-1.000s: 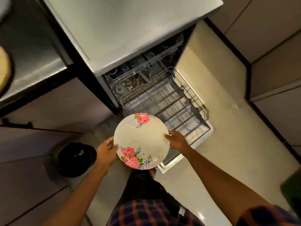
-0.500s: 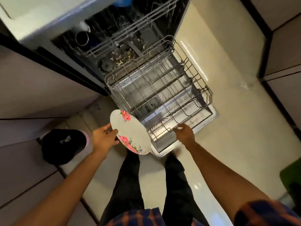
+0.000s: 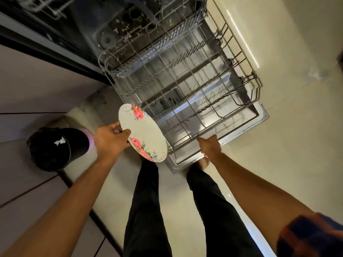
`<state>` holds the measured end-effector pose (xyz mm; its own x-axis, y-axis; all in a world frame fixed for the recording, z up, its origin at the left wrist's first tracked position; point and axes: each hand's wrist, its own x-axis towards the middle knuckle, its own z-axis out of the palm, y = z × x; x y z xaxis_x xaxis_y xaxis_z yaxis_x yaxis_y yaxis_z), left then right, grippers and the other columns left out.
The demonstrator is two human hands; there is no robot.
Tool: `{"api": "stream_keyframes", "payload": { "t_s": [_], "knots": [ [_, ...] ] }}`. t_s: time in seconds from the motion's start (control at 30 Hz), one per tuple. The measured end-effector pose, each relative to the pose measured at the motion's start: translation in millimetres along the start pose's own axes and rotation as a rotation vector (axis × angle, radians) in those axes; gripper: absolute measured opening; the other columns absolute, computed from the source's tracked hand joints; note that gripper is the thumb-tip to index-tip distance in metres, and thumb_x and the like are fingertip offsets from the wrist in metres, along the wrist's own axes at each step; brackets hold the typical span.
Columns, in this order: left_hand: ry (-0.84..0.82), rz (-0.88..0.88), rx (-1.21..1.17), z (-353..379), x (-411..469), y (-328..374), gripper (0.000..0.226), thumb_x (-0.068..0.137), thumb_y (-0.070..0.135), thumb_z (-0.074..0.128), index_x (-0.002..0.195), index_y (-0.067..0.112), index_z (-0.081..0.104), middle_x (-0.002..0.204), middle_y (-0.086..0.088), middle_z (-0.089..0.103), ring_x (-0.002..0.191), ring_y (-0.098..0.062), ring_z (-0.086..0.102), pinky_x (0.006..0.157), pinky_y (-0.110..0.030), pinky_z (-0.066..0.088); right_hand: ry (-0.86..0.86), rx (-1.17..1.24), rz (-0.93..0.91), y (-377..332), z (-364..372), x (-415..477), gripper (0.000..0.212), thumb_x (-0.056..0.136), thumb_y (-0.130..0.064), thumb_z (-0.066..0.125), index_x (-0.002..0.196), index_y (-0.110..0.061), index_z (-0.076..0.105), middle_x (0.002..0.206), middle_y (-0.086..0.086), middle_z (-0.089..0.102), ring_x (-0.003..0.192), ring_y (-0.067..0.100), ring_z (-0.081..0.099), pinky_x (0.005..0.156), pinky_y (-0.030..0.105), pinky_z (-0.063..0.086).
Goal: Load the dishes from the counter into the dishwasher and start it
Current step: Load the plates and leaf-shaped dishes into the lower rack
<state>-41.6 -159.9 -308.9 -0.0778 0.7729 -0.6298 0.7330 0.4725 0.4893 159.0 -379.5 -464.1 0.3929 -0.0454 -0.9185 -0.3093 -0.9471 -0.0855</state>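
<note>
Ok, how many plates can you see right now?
1. The floral plate is in the left hand, held tilted beside the pulled-out lower rack, which holds none. The dishwasher's dark interior is hard to see into, so others may be hidden.

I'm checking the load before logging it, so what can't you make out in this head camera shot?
Head view:
- Upper rack: cut off by the top edge, dark and blurred.
- Plate underside: turned away from the camera.
- Counter dishes and dishwasher controls: outside the frame.
- Left hand fingertips: behind the plate.
</note>
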Motion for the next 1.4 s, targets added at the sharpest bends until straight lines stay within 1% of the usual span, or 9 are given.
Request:
{"api": "stream_keyframes", "payload": {
  "t_s": [0.1, 0.33, 0.47, 0.7, 0.9, 0.97, 1.13, 1.3, 1.4],
  "knots": [
    [-0.009, 0.018, 0.021, 5, 4, -7, 0.034, 0.082, 0.0, 0.066, 0.113, 0.013, 0.074, 0.077, -0.008, 0.076, 0.076, -0.025, 0.075, 0.071, -0.05, 0.063, -0.005, -0.028, 0.008, -5, 6, 5, 0.096, 0.076, -0.067, 0.062, 0.15, -0.017, 0.026, 0.139, 0.016, 0.058, 0.119, 0.038, 0.062, 0.095, 0.048, 0.055],
    [-0.064, 0.004, -0.068, 23, 11, -18, 0.051, 0.089, -0.003, 0.064, 0.137, 0.014, 0.059, 0.088, -0.027, 0.07, 0.087, -0.027, 0.073, 0.071, -0.043, 0.063, -0.007, -0.076, -0.023, -18, 20, 5, 0.065, 0.092, -0.04, 0.057, 0.145, -0.013, 0.033, 0.121, 0.014, 0.065, 0.103, 0.033, 0.067, 0.088, 0.046, 0.06],
    [-0.08, -0.022, -0.112, 34, 18, -23, 0.055, 0.091, -0.001, 0.064, 0.143, 0.012, 0.053, 0.089, -0.019, 0.074, 0.084, -0.022, 0.075, 0.076, -0.047, 0.062, 0.027, -0.018, -0.019, -14, 31, 12, 0.053, 0.094, -0.027, 0.055, 0.141, -0.011, 0.037, 0.119, 0.015, 0.065, 0.102, 0.033, 0.067, 0.088, 0.047, 0.059],
    [-0.059, 0.042, -0.039, 49, 26, -22, 0.048, 0.087, 0.004, 0.069, 0.132, 0.015, 0.058, 0.085, -0.006, 0.075, 0.076, -0.017, 0.075, 0.065, -0.046, 0.063, 0.06, 0.163, -0.003, -15, 43, 18, 0.041, 0.097, -0.025, 0.054, 0.133, -0.01, 0.04, 0.112, 0.013, 0.063, 0.092, 0.029, 0.071, 0.079, 0.043, 0.062],
    [-0.029, 0.006, -0.04, 46, 27, -33, 0.045, 0.087, 0.008, 0.073, 0.129, 0.015, 0.057, 0.092, -0.003, 0.075, 0.081, -0.013, 0.075, 0.063, -0.037, 0.063, 0.034, 0.201, -0.022, -13, 42, 19, 0.049, 0.083, -0.025, 0.055, 0.129, -0.012, 0.041, 0.106, 0.013, 0.065, 0.085, 0.026, 0.067, 0.054, 0.033, 0.046],
    [-0.046, -0.027, -0.056, 45, 27, -34, 0.043, 0.089, 0.01, 0.073, 0.129, 0.013, 0.057, 0.09, 0.002, 0.074, 0.082, -0.012, 0.074, 0.061, -0.032, 0.062, 0.024, 0.212, -0.028, -7, 43, 27, 0.057, 0.073, -0.03, 0.053, 0.126, -0.015, 0.043, 0.111, 0.015, 0.068, 0.09, 0.029, 0.069, 0.054, 0.032, 0.045],
    [-0.073, -0.075, -0.094, 45, 29, -38, 0.042, 0.091, 0.02, 0.07, 0.13, 0.014, 0.056, 0.101, -0.004, 0.073, 0.088, -0.018, 0.074, 0.059, -0.029, 0.061, 0.01, 0.171, -0.042, -5, 33, 16, 0.036, 0.081, -0.036, 0.059, 0.111, -0.025, 0.042, 0.106, 0.012, 0.071, 0.089, 0.028, 0.07, 0.064, 0.036, 0.055],
    [-0.113, -0.108, -0.092, 40, 22, -38, 0.04, 0.092, 0.031, 0.071, 0.127, 0.019, 0.057, 0.105, -0.002, 0.073, 0.091, -0.016, 0.072, 0.069, -0.037, 0.063, -0.039, 0.043, -0.056, -4, 19, 4, 0.021, 0.089, -0.032, 0.066, 0.09, -0.011, 0.068, 0.088, 0.01, 0.075, 0.085, 0.029, 0.074, 0.081, 0.04, 0.06],
    [-0.107, -0.103, -0.089, 29, 15, -36, 0.039, 0.09, 0.035, 0.072, 0.124, 0.022, 0.059, 0.103, 0.002, 0.069, 0.087, -0.015, 0.071, 0.072, -0.038, 0.062, -0.049, -0.064, -0.117, -3, 12, -10, 0.029, 0.089, -0.036, 0.065, 0.101, -0.011, 0.071, 0.094, 0.01, 0.076, 0.087, 0.028, 0.073, 0.085, 0.041, 0.059]
  ]
}}
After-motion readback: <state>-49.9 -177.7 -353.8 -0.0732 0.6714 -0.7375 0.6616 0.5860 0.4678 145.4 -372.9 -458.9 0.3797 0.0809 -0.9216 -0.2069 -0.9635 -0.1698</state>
